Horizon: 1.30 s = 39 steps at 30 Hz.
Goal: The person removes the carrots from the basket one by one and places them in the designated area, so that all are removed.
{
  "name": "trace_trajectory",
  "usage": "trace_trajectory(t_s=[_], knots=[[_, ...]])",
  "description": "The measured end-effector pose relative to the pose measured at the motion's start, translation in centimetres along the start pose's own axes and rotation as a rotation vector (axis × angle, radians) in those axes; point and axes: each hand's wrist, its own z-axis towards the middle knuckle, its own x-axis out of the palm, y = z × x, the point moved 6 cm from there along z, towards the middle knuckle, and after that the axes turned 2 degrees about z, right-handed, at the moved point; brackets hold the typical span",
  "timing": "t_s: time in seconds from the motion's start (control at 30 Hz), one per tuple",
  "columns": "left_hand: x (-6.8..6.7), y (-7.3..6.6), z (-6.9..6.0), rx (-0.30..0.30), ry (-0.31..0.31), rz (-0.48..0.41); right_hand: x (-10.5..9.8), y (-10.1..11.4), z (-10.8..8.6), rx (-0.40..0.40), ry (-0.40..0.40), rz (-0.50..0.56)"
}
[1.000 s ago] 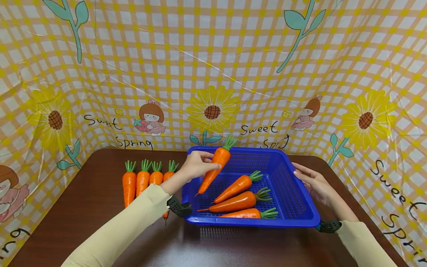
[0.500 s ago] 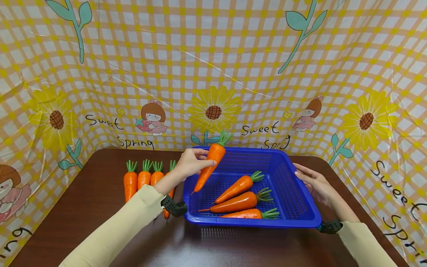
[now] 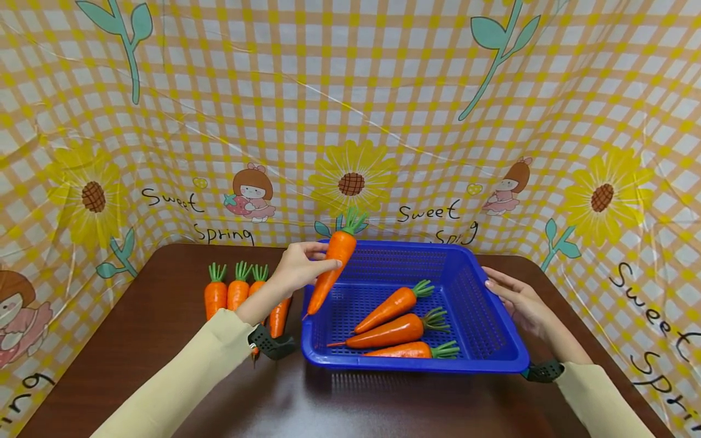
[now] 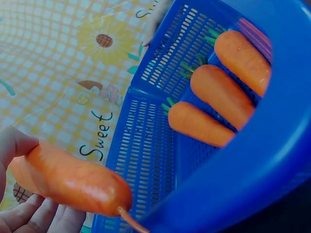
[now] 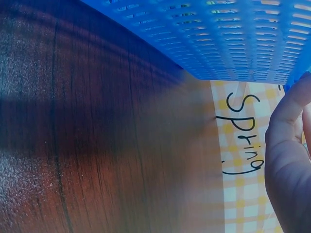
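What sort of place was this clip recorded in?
Probably a small staged recording spot indoors rather than a working kitchen: a dark brown table is enclosed at the back and sides by printed "Sweet Spring" gingham cloth, and black bands are strapped to both wrists.

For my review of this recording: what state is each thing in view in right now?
Left grip: pinching a carrot
Held carrot: tilted, leaves up, tip near the basket's left rim
Right grip: touching the basket's right rim
Blue basket: open-topped, three carrots inside
Basket carrots: lying on its floor
Four table carrots: lying in a row, partly hidden
Patterned cloth: hanging, wrinkled
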Motion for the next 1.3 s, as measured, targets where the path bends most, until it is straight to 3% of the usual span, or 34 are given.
trace_trajectory(t_s=[0.4,0.63,0.9,1.3], knots=[[-2.2,0.9,-0.8,-0.035,-0.058,-0.003,0.0,0.1,0.1,-0.019,0.007,-0.007],[-3.5,1.7,-1.1,-0.006,-0.084,0.002,0.0,0.1,0.1,-0.014,0.002,0.009],[-4.9,2.7,-1.6,-0.021,-0.127,-0.02,-0.1,0.1,0.1,-0.006,-0.005,-0.008],[-7.1,5.4,-2.6,-0.087,-0.154,-0.054,-0.1,0.1,0.1,0.023,-0.034,-0.018]])
